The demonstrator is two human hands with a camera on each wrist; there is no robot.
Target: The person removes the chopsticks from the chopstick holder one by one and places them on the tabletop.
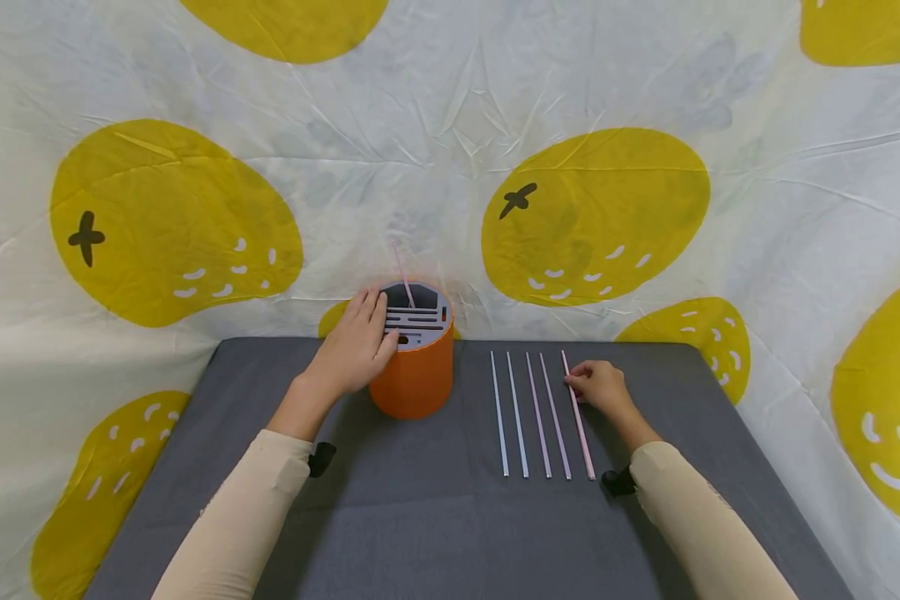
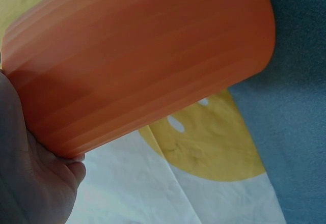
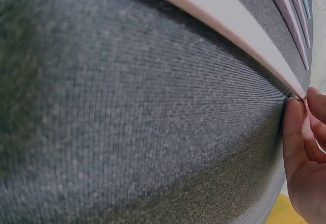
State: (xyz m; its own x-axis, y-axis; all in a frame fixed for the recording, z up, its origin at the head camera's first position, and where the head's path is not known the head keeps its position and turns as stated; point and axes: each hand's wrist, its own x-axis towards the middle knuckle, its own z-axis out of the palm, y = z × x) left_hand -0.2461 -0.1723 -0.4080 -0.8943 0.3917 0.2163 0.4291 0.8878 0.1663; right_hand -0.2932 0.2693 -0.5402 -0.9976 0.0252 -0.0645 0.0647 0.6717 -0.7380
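A round orange plastic holder with a grey slotted top stood at the back of a dark grey cloth mat, and everything else is placed from it. The left hand rested on the holder's left side, its fingers laid fairly straight over the rim and onto the slotted top; in the left wrist view the holder's smooth orange wall filled most of the picture, with the heel of the hand pressed against it. One thin pink straw stood tilted in a slot at the back of the holder's top. To the right of the holder, well apart from it, five thin straws lay side by side on the mat: two pale blue straws, two lilac straws, and a pink straw farthest from the holder. The right hand lay just beyond that row, its fingertips pinching the far pink straw near its upper end while the straw lay flat on the mat. Behind the holder hung a crumpled white cloth backdrop printed with large yellow fruit shapes.
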